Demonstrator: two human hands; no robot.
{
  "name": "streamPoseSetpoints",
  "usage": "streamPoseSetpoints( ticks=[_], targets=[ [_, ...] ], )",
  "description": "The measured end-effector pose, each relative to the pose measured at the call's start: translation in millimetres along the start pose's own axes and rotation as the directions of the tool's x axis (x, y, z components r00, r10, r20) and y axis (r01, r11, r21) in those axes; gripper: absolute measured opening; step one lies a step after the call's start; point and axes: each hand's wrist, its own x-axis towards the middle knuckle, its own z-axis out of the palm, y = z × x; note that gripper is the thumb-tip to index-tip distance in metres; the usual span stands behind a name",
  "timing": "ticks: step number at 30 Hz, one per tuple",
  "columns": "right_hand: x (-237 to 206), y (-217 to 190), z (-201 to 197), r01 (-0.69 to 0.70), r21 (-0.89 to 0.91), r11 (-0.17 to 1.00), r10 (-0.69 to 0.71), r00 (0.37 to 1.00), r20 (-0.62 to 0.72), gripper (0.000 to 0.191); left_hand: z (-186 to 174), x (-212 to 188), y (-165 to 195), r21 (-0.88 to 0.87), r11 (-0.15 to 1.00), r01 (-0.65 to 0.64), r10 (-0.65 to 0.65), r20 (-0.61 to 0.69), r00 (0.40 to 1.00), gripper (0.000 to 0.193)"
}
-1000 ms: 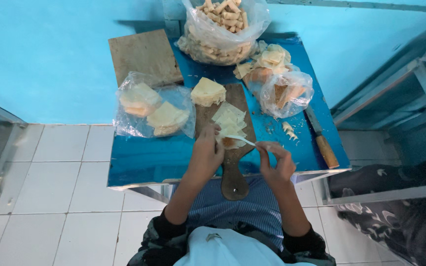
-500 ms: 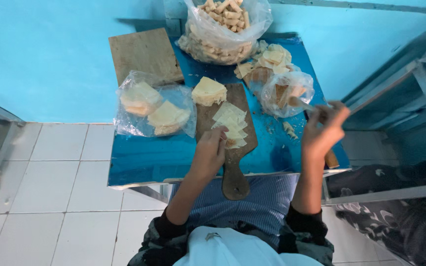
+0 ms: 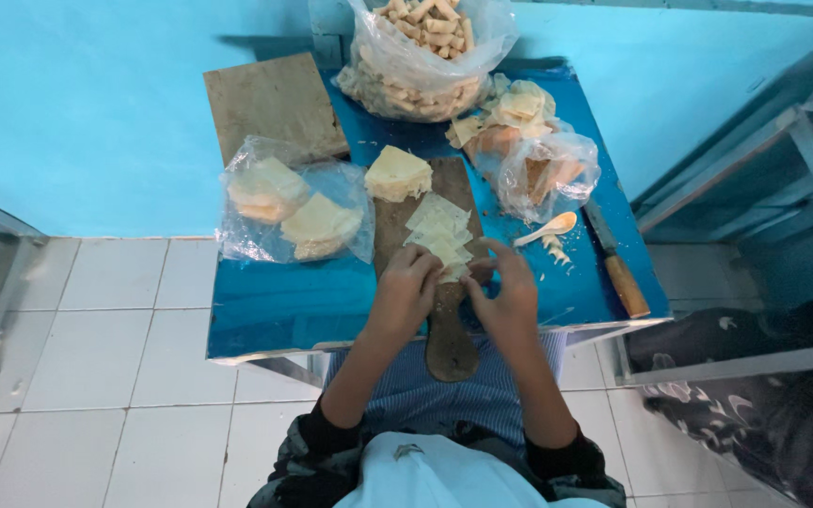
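- Left hand [image 3: 408, 287] and right hand [image 3: 508, 290] meet over the near end of the wooden paddle board [image 3: 450, 329]; fingers of both curled in, pinching the nearest pale dough sheet [image 3: 455, 273] between them.
- Dough sheets [image 3: 439, 230] lie overlapped in a row along the board, running away from the hands toward a thicker stack of sheets [image 3: 398, 173] at the board's far end.
- Board rests on the blue surface [image 3: 284, 301]; its handle overhangs the near edge above the person's lap.
- Left of board: clear plastic bag with two pale stacks [image 3: 294, 202]. Behind it, a bare square wooden board [image 3: 273, 105].
- Far edge: large open bag of rolled pieces [image 3: 425, 47].
- Right of board: small bag with orange-tinted filling [image 3: 549, 174], loose sheets behind it [image 3: 519, 103], a small pale spoon [image 3: 548, 228], and a knife with wooden handle [image 3: 618, 268] near the right edge.
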Motion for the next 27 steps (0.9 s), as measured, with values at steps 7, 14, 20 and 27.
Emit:
streamPoseSetpoints(
  ticks=[7,14,20,27],
  targets=[
    [1,-3,8,-0.065,0.063,0.996,0.061,0.996,0.068,0.06,1,0,-1,0.017,1.0,0.012,-0.013,0.023,1.0,0.008],
    [3,-13,14,-0.07,0.218,0.973,0.065,0.997,0.03,0.055,2,1,-1,0.035,0.999,0.004,-0.005,0.021,1.0,0.008],
    [5,-15,18,-0.005,0.246,0.969,-0.006,0.999,0.044,0.059,0,1,3,0.004,1.0,0.008,-0.008,0.014,1.0,0.02],
    [5,-3,23,-0.109,0.355,0.929,0.089,0.993,0.072,0.061,3,2,3,-0.004,1.0,-0.004,0.004,0.007,1.0,0.016]
  ],
)
